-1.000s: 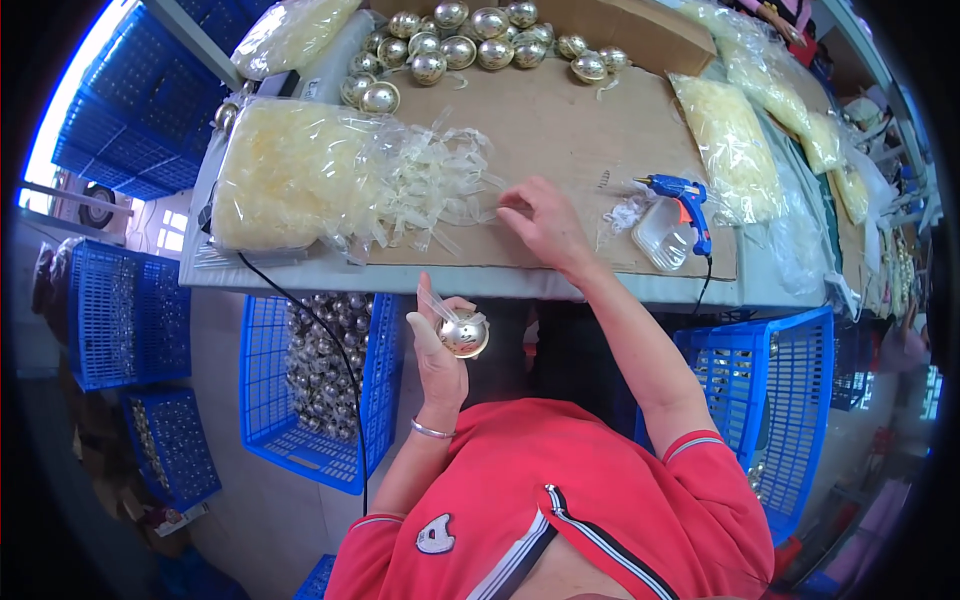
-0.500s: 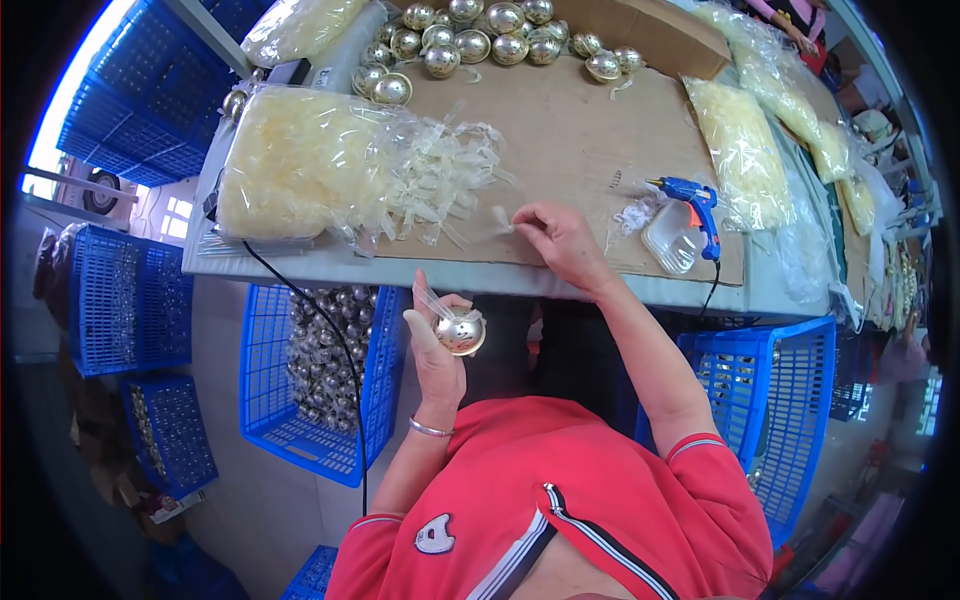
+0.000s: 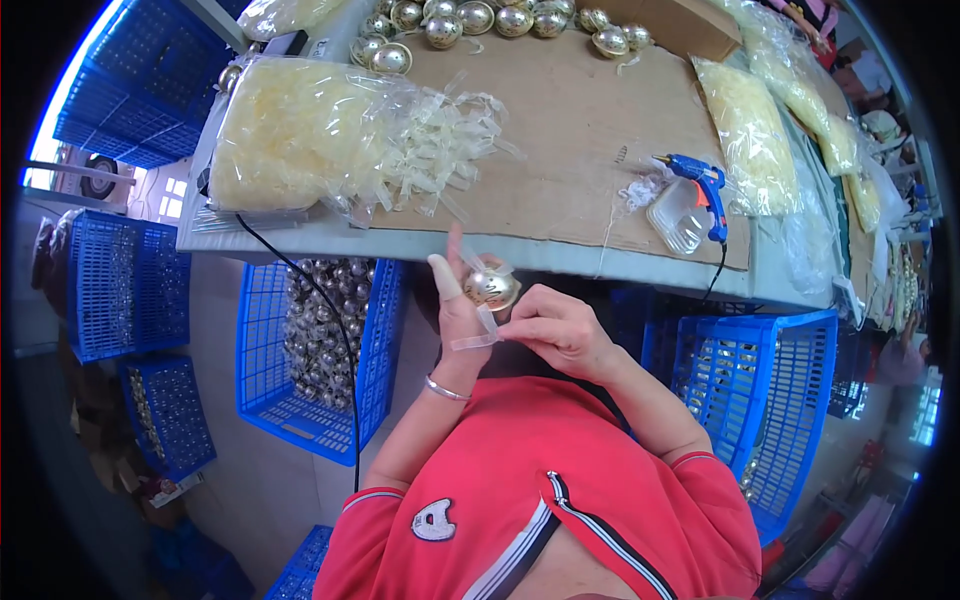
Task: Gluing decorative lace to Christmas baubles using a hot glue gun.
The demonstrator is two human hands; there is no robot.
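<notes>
Head view: the left hand is closed around a shiny gold ball, its fingers cupping the ball from the left and underneath while one finger points straight up beside it. The right hand sits just to the right of the gold ball, thumb and forefinger pinched shut on a thin clear ribbon strip that runs across under the ball to the left palm. A thin bracelet circles the left wrist below the ball. The gold ball is held in the air just below the near edge of the work table, in front of the person's red shirt. Above the ball, on the table, lies a brown cardboard sheet; up and to the left of the ball, a clear bag of pale ribbon strips spills loose pieces onto it. Up and to the right of the ball rest a blue glue gun and a small clear plastic tray touching it. Far above the ball, along the table's back, stands a row of more gold balls. Below the table and left of the held ball, a blue crate holds many silvery balls; another blue crate stands to the right of it.
</notes>
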